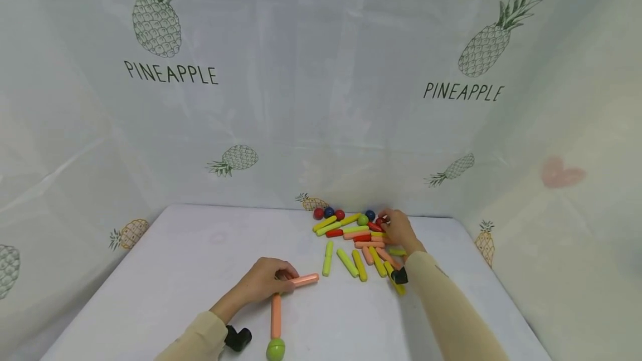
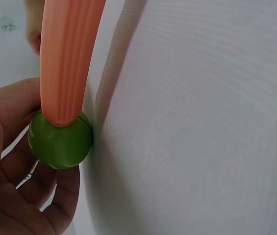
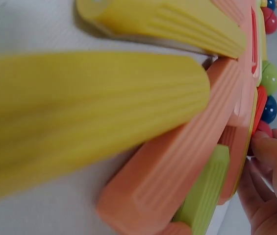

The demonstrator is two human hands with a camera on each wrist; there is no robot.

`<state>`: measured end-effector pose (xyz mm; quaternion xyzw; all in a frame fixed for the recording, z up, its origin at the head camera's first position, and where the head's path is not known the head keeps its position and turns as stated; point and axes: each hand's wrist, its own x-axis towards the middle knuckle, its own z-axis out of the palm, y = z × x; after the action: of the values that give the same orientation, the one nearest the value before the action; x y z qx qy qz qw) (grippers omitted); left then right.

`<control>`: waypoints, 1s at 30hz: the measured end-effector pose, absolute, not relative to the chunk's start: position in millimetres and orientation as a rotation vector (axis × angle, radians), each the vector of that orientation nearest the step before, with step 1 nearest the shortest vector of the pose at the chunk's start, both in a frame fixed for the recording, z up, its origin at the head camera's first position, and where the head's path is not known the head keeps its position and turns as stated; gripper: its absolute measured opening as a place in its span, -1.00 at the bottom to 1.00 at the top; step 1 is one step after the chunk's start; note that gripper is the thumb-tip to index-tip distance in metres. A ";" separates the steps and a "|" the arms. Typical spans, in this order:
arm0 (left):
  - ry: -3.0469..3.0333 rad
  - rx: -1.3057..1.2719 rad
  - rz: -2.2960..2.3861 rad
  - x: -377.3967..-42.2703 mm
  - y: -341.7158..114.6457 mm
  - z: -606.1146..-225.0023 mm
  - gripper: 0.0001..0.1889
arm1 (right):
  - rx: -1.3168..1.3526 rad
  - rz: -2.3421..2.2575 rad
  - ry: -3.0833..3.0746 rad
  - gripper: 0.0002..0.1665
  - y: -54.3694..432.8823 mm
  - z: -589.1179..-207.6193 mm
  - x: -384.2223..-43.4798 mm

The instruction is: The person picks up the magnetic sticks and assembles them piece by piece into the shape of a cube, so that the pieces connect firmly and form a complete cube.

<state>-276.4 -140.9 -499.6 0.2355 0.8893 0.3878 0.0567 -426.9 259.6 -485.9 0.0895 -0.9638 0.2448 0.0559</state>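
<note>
My left hand [image 1: 263,280] curls its thumb and fingers round a green ball [image 2: 60,142], mostly hidden in the head view. One orange stick [image 1: 276,316] runs from that ball to a second green ball [image 1: 276,349] near the table's front. Another orange stick [image 1: 307,280] points right from the fingers; its inner end is covered by the hand. At the back right, my right hand [image 1: 399,228] pinches a red ball [image 1: 380,220] beside the pile. That red ball [image 3: 264,128] is partly hidden by the thumb in the right wrist view.
Yellow sticks [image 1: 359,265], lime sticks [image 1: 347,262], red sticks [image 1: 334,233] and more orange sticks [image 1: 369,244] lie loosely piled right of centre. Blue balls [image 1: 329,212], other red balls [image 1: 318,214] and a lime ball [image 1: 363,220] sit along the back, near the curtain [image 1: 326,99].
</note>
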 end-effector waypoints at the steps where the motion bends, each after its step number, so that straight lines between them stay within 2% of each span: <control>1: 2.695 0.715 1.178 -276.1 -140.8 -499.5 -0.84 | 0.267 0.747 -2.925 -0.67 260.4 -486.5 -425.9; 13: 2.684 0.718 1.167 -277.9 -141.4 -500.3 -0.83 | 0.435 0.813 -2.794 -0.62 262.5 -463.2 -399.7; 21: 2.678 0.758 1.164 -277.9 -141.7 -497.7 -0.84 | 0.656 0.955 -2.772 -0.65 228.2 -453.8 -335.7; 30: 2.671 0.763 1.162 -277.0 -141.1 -497.6 -0.86 | 0.876 1.062 -2.828 -0.70 186.0 -475.7 -287.1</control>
<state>-277.0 -141.1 -497.6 0.2528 0.8852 0.3851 0.0652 -287.1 186.0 -475.7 0.2786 -0.8991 0.3377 -0.0021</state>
